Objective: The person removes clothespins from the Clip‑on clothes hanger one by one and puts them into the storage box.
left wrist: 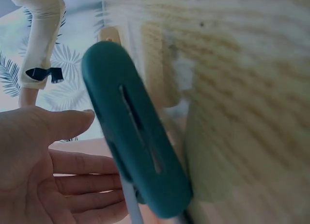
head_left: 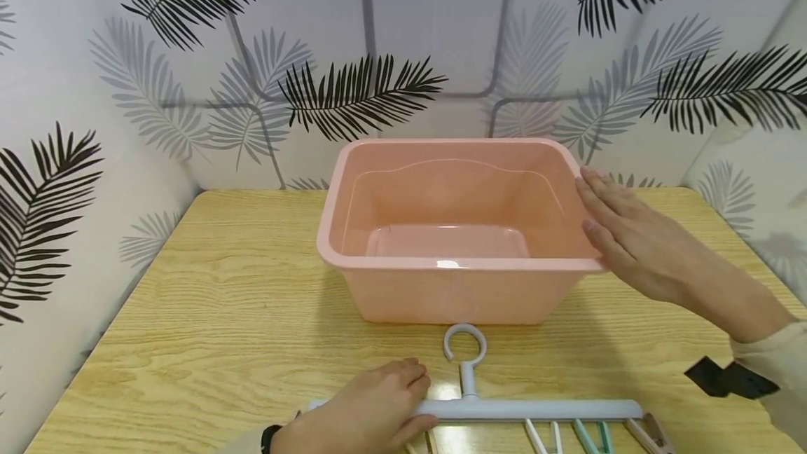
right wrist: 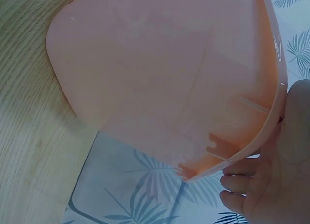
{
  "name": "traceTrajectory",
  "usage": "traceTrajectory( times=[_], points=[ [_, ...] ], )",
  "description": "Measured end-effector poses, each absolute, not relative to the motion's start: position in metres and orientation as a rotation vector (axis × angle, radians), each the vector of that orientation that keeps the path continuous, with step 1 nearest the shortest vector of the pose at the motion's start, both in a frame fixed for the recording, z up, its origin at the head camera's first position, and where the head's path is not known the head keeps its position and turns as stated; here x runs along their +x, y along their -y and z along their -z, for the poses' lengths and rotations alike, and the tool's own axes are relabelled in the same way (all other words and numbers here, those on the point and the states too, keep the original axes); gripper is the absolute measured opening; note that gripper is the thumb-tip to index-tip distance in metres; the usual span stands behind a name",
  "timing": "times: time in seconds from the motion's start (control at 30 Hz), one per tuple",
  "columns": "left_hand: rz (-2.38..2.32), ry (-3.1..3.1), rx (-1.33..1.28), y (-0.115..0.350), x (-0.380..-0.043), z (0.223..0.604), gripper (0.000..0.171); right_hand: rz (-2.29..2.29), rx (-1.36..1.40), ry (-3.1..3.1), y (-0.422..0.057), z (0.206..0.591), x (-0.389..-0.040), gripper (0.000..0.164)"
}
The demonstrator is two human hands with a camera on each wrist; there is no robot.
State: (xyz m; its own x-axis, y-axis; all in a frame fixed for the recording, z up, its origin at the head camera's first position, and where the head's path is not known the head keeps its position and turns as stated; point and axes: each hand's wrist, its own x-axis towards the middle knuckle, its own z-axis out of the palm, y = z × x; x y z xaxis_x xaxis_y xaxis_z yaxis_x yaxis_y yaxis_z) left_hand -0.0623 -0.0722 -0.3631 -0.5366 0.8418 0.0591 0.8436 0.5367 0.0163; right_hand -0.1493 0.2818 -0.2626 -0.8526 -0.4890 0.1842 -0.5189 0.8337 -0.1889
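Observation:
A pink plastic basin stands upright on the wooden table. My right hand lies with straight fingers against the right side of its rim; the right wrist view shows the basin's outer wall beside that hand. In front of the basin lies a pale blue clip hanger, its hook toward the basin. My left hand rests over the left part of the hanger's bar, fingers extended. Close to the left wrist camera, a teal clothes peg partly covers the left fingers.
Several pegs hang from the bar's near side, among them a white peg, a teal peg and a brownish peg. Leaf-patterned fabric borders the wooden table at the back and sides.

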Motion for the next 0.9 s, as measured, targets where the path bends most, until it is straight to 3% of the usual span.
traceTrajectory(
  times=[0.6,0.9],
  points=[
    [0.103,2.682,-1.565,0.064,-0.062,0.377,0.026,-0.376,0.766,2.99,-0.282,0.262,-0.149,0.057],
    [0.068,2.819,-1.474,0.055,-0.058,0.371,0.02,-0.346,0.806,2.995,-0.284,0.265,-0.149,0.056]
  ],
)
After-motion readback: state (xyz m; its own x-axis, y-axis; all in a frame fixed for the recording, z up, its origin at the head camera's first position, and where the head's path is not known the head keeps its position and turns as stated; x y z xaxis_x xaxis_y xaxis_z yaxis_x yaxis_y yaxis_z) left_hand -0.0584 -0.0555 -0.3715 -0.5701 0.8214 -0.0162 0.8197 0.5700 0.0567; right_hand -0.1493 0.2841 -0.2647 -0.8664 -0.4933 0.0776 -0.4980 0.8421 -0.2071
